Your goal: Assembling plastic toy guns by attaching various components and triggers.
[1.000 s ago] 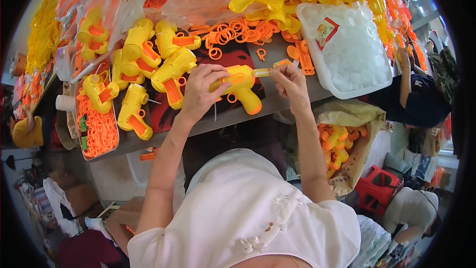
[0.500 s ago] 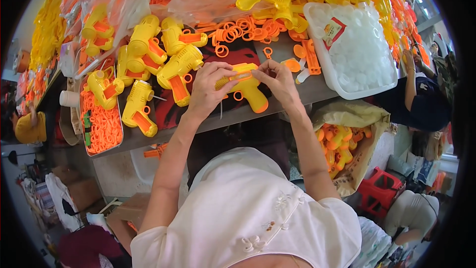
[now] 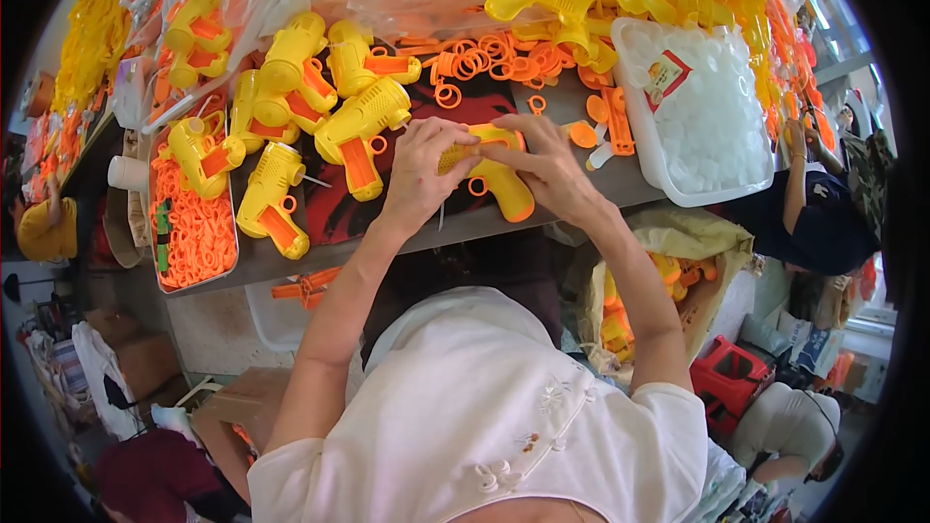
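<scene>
A yellow toy gun [image 3: 508, 190] with an orange trigger ring is held between my two hands just above the table's front edge, its grip hanging down toward me. My left hand [image 3: 418, 174] wraps round its front end, hiding most of that end. Across the rear upper part lie the fingers of my right hand [image 3: 557, 169], pressing against the body; what is under the fingertips is hidden. Left of my hands lie more yellow toy guns [image 3: 360, 136] with orange grip panels, the closest one [image 3: 271, 196] near the table edge.
A tray of small orange parts [image 3: 194, 257] stands at the left. Orange rings [image 3: 473, 60] lie behind my hands, and a white tub [image 3: 668, 196] of translucent caps is at right. An open sack [image 3: 728, 250] with yellow-orange pieces stands below. Co-workers sit at both sides.
My right hand has gone from a pinch at the gun's rear to fingers laid across its upper side, closer to my left hand. The whole view has shifted slightly.
</scene>
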A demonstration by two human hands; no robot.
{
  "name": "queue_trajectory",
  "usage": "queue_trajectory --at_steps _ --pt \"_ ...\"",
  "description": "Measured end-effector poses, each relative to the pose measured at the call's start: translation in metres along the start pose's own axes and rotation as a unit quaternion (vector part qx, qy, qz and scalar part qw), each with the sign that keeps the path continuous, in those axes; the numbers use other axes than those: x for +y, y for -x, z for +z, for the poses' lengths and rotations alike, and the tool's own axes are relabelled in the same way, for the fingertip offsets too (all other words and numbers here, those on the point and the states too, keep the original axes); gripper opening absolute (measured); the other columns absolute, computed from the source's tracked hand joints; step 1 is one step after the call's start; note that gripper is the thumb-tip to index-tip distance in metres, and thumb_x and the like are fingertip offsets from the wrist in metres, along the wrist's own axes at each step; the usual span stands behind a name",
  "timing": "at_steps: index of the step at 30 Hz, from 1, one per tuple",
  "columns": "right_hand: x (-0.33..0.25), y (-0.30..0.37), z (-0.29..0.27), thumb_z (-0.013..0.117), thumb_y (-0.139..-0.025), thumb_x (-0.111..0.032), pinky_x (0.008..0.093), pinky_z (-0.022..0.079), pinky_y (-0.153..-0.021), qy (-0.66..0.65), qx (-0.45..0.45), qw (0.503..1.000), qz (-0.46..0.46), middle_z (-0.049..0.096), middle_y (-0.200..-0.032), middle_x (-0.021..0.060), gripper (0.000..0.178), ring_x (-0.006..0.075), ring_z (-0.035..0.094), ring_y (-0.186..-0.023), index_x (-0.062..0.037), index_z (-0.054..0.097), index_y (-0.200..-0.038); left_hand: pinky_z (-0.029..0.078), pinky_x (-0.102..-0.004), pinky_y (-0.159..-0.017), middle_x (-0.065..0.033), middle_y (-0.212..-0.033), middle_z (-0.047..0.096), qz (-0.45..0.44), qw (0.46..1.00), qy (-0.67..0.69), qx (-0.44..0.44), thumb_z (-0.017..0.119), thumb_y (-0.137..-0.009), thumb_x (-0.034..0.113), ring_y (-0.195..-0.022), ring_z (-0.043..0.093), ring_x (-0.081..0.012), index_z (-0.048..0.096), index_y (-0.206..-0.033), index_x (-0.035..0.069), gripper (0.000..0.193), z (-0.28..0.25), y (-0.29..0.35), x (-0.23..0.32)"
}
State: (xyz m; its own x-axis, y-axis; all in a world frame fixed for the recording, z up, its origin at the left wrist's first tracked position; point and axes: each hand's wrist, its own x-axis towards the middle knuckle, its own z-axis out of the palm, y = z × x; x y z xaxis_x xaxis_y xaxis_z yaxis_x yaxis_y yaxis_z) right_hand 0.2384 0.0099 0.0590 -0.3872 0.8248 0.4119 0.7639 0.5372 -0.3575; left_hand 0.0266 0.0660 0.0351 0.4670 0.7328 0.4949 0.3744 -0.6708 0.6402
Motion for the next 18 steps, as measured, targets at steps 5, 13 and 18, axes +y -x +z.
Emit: queue_trajectory --at_steps 5,13,18 --pt "0.002 0.003 0.015 0.057 -0.091 -0.005 0.0318 0.037 -0.099 -0.386 0.047 0.906 0.165 0.05 -0.133 0.0075 0.033 0.0205 0.044 -0.126 -0.0064 0.06 -0.124 0.042 -0.0363 -0.085 -0.0063 -0.099 0.063 -0.007 1.0 -0.011 -0.01 0.077 -0.073 0.011 -0.094 0.057 -0.0247 0.066 -0.096 0.008 0.025 -0.001 0.0 0.002" --pt "0.015 -0.01 0.006 0.061 -0.093 -0.023 0.0233 0.04 -0.085 -0.497 -0.046 0.802 0.329 0.06 -0.109 0.0004 0.038 0.0071 0.051 -0.096 -0.0028 0.056 -0.124 0.043 -0.0364 -0.086 -0.0047 -0.103 0.062 0.048 0.998 -0.041 -0.001 0.075 -0.075 0.009 -0.097 0.058 -0.0242 0.071 -0.102 0.013 0.028 -0.003 0.001 0.007" --pt "0.013 -0.014 0.002 0.065 -0.091 -0.025 0.0231 0.041 -0.084 -0.482 -0.065 0.796 0.361 0.06 -0.106 0.0006 0.041 0.0068 0.052 -0.096 -0.0021 0.057 -0.123 0.043 -0.0365 -0.086 -0.0017 -0.107 0.061 0.096 0.991 -0.093 0.019 0.074 -0.076 0.012 -0.098 0.057 -0.0224 0.072 -0.1 0.017 0.025 0.004 0.009 -0.003"
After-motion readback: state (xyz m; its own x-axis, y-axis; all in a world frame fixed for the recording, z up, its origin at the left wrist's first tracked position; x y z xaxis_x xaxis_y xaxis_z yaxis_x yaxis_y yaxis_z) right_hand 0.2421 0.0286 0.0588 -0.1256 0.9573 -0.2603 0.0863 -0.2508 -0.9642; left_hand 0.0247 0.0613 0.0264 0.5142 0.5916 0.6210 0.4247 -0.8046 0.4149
